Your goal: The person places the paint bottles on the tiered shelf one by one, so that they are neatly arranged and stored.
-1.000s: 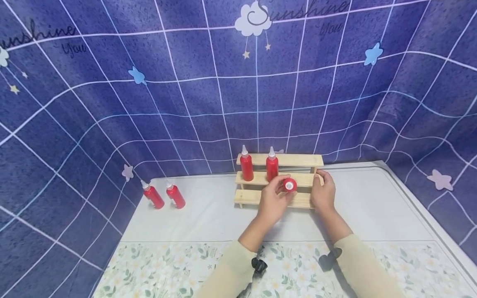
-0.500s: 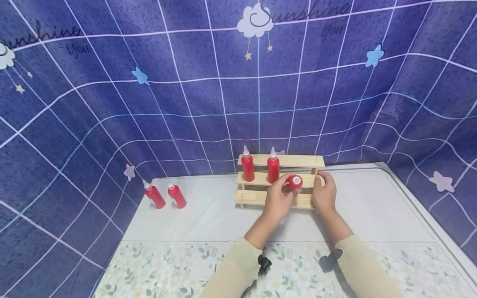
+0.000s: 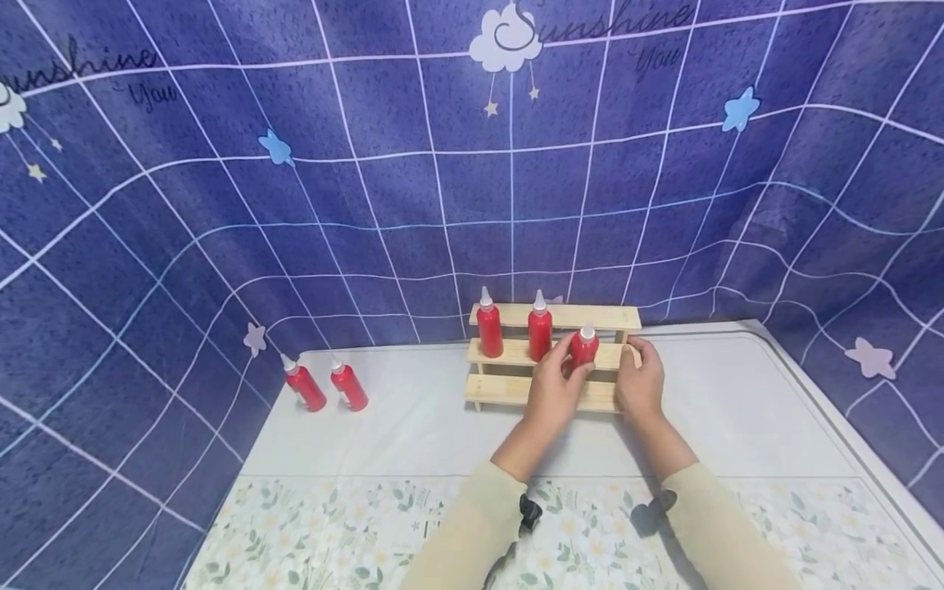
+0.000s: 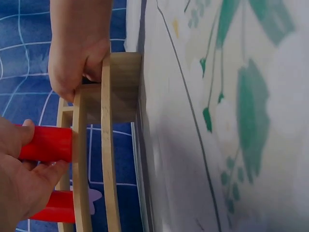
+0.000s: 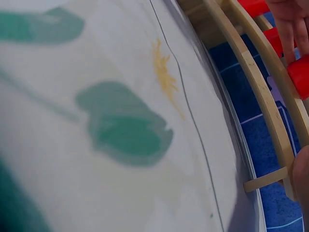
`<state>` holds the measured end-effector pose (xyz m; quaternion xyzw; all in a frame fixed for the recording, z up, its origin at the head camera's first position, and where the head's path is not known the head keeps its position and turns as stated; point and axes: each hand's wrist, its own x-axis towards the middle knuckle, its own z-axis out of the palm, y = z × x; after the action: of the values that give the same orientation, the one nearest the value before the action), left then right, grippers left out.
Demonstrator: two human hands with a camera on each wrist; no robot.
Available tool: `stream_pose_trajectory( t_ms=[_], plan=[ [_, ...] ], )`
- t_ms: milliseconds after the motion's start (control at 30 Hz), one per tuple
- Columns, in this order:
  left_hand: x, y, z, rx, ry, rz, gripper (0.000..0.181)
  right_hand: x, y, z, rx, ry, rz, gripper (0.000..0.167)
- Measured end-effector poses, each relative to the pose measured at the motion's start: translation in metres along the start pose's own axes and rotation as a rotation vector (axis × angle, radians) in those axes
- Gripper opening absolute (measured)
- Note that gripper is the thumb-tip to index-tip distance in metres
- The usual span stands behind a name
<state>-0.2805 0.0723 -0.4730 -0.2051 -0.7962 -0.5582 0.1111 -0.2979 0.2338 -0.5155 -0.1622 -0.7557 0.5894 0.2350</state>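
My left hand (image 3: 553, 389) grips a red squeeze bottle (image 3: 586, 347) with a pale nozzle, upright at the middle tier of a three-step wooden rack (image 3: 531, 390). In the left wrist view the held bottle (image 4: 52, 144) has its base against the tier's plank, fingers and thumb around it. Two more red squeeze bottles, one at the left end (image 3: 490, 329) and another beside it (image 3: 540, 334), stand on that same tier. My right hand (image 3: 640, 381) holds the rack's right end, thumb in front; in the right wrist view only part of this hand (image 5: 301, 176) shows.
Two further red bottles, a left one (image 3: 306, 388) and a right one (image 3: 349, 387), stand on the white table (image 3: 398, 434) at the left. A floral cloth (image 3: 332, 524) covers the table's front. Behind hangs a blue gridded curtain (image 3: 383, 205).
My left hand has brought its bottle rightward along the middle tier and turned it from nozzle-toward-camera to upright. The right hand keeps its place on the rack's end.
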Motion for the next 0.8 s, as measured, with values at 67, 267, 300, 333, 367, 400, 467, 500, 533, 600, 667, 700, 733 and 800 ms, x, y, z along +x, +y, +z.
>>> stream_pose_trajectory(
  t_ms=[67,267,300,333,367,400,467,500,533,600,667,700,733,800],
  plan=[
    [0.002,0.0,0.0,0.031,-0.002,-0.006,0.056,0.001,0.0,0.0,-0.004,-0.001,-0.003,0.038],
    [0.007,-0.002,0.001,0.071,-0.017,-0.026,0.062,0.001,-0.001,0.001,0.001,-0.004,-0.001,0.039],
    [0.008,-0.003,0.001,0.075,-0.02,-0.028,0.063,0.002,-0.001,0.002,0.002,-0.002,-0.004,0.039],
    [0.009,-0.003,0.002,0.079,-0.023,-0.03,0.063,0.002,-0.001,0.002,0.0,0.0,-0.005,0.039],
    [0.011,-0.003,0.003,0.082,-0.025,-0.027,0.063,0.002,-0.002,0.001,-0.003,-0.005,-0.002,0.04],
    [0.012,-0.003,0.003,0.086,-0.025,-0.022,0.063,0.003,-0.003,0.001,-0.003,-0.006,-0.003,0.04],
    [0.015,-0.002,0.005,0.101,-0.024,-0.012,0.062,0.004,-0.004,0.001,-0.004,-0.007,-0.002,0.04],
    [0.017,-0.002,0.006,0.114,-0.022,-0.008,0.062,0.004,-0.004,0.001,-0.005,-0.009,0.001,0.04],
    [0.017,-0.002,0.007,0.129,-0.022,-0.002,0.061,0.004,-0.005,0.0,-0.007,-0.013,0.005,0.041],
    [0.017,-0.002,0.009,0.159,-0.026,0.01,0.059,0.003,-0.004,0.001,-0.013,-0.011,0.004,0.04],
    [0.016,-0.002,0.011,0.191,-0.032,0.018,0.059,0.002,-0.004,0.001,-0.011,-0.007,0.006,0.04],
    [0.016,-0.002,0.011,0.21,-0.035,0.021,0.059,0.002,-0.003,0.001,-0.01,-0.007,0.01,0.04],
    [0.015,-0.002,0.012,0.225,-0.038,0.024,0.059,0.002,-0.003,0.0,-0.01,-0.009,0.014,0.041],
    [0.015,-0.001,0.014,0.25,-0.033,0.031,0.06,0.002,-0.003,-0.001,-0.007,-0.011,0.021,0.041]
  ],
)
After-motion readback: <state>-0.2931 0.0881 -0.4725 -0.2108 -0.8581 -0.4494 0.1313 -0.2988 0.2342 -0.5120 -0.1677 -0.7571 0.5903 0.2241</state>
